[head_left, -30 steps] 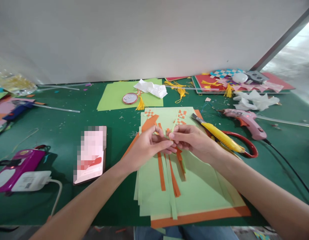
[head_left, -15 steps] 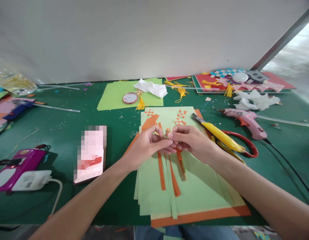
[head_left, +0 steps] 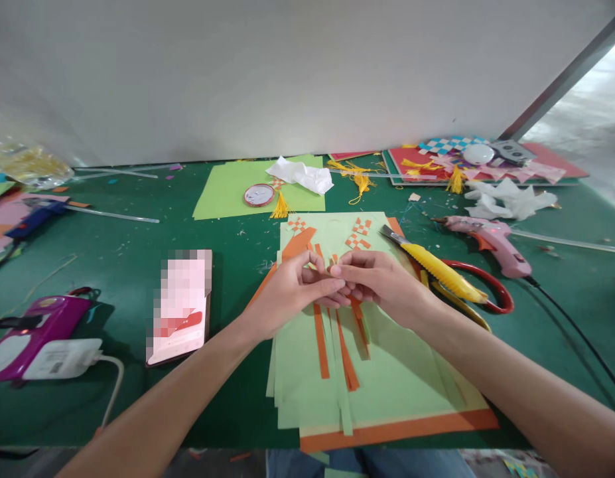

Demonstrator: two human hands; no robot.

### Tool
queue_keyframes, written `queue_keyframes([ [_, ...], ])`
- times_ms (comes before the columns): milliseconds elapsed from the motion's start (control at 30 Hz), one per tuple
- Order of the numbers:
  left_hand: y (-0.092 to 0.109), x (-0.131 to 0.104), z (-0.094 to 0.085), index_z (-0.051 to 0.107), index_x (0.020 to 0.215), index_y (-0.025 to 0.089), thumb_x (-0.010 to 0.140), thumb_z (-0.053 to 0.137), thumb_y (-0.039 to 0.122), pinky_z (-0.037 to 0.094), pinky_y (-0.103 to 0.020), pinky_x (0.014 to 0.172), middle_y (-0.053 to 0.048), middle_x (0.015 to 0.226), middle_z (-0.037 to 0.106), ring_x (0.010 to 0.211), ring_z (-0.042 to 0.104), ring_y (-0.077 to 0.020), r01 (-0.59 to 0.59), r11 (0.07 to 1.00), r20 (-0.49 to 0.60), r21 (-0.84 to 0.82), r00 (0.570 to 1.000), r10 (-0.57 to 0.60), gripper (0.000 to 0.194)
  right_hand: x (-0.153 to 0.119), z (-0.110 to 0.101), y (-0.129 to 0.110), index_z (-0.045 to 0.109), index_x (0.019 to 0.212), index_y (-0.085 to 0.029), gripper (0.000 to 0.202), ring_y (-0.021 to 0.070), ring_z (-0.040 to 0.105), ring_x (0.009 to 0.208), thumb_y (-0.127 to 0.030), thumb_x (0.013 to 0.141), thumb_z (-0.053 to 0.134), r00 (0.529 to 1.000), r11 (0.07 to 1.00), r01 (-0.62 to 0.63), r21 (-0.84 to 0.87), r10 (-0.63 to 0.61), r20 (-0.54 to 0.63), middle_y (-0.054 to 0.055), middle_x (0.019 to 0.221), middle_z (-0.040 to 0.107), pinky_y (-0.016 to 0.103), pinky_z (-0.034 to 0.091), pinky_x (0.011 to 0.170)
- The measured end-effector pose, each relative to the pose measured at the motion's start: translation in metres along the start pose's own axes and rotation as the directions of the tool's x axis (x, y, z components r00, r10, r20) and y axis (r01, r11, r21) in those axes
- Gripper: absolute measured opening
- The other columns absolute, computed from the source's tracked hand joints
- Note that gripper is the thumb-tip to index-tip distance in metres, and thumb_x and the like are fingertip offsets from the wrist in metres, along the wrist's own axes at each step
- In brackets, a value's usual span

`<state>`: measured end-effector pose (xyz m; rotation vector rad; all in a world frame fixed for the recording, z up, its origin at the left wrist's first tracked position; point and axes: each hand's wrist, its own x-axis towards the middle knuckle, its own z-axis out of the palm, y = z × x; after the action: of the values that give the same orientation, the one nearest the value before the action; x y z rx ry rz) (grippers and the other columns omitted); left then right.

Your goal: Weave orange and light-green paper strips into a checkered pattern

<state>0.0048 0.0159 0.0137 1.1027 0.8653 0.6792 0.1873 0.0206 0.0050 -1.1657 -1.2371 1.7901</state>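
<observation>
On the pale green sheets [head_left: 401, 385], at the middle of the table [head_left: 237, 392]: one small paper piece [head_left: 332, 263], raised at the fingertips. Right hand [head_left: 387, 282]: thumb and forefinger pinched on the piece. Left hand [head_left: 280, 292]: fingers curled close beside it, thumb reaching toward the right fingers; whether it grips anything, cannot tell. Risk, the piece: small and thin, likely to crease, tear or slip if the pinch tightens or the two hands pull unevenly. Loose orange strips [head_left: 321, 345] and one long green strip [head_left: 345, 398], beneath and below the hands: liable to be dragged out of line by a lowered palm. Checkered pieces [head_left: 361, 226], just beyond the fingers: light, easily brushed aside by a forward reach. Yellow cutter [head_left: 444, 272], lying over the red-handled scissors [head_left: 503, 292] near the right forearm: could slide or turn if the elbow swings outward, a cut possible should the blade be out. Pink glue gun [head_left: 501, 245], small light lit, hence possibly hot: nozzle near crumpled tissue [head_left: 511, 199], and a snag on its cord could shift it. Phone [head_left: 188, 318], beside the left forearm: a nudge could push it.
</observation>
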Motion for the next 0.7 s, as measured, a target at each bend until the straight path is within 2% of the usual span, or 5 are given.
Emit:
queue_keyframes([
  [200,0.0023,0.0000,0.0014,0.042,0.084,0.019,0.086,0.069,0.025,0.060,-0.033,0.077,-0.006,0.081,0.077,0.084,0.075,-0.0222,0.003,1.000,-0.002,0.007,1.000,-0.003,0.027,0.0002,0.0010,0.0010,0.059,0.067,-0.017,0.035,0.0069,0.041,0.050,-0.047,0.071,0.076,1.000,1.000,-0.002,0.023,0.002,-0.005,-0.005,0.058,0.051,0.024,0.026,0.048],
  [500,0.0000,0.0002,-0.0001,0.046,0.085,0.017,0.086,0.069,0.026,0.060,-0.035,0.079,-0.007,0.085,0.077,0.084,0.075,-0.0230,0.007,1.000,0.010,0.002,1.000,-0.008,0.024,0.0005,0.0009,-0.0007,0.057,0.063,-0.017,0.038,0.0068,0.042,0.049,-0.049,0.071,0.075,0.999,0.999,-0.011,0.042,0.013,-0.034,-0.005,0.056,0.050,0.024,0.026,0.047],
  [700,0.0001,-0.0002,-0.0006,0.047,0.084,0.017,0.086,0.070,0.026,0.060,-0.031,0.077,-0.006,0.083,0.077,0.082,0.076,-0.0214,0.021,1.000,0.009,-0.005,1.000,-0.021,0.025,0.0011,-0.0001,0.0006,0.058,0.062,-0.016,0.033,0.0063,0.043,0.049,-0.042,0.074,0.075,0.999,1.000,-0.002,0.028,0.003,-0.039,-0.004,0.056,0.053,0.023,0.025,0.047],
])
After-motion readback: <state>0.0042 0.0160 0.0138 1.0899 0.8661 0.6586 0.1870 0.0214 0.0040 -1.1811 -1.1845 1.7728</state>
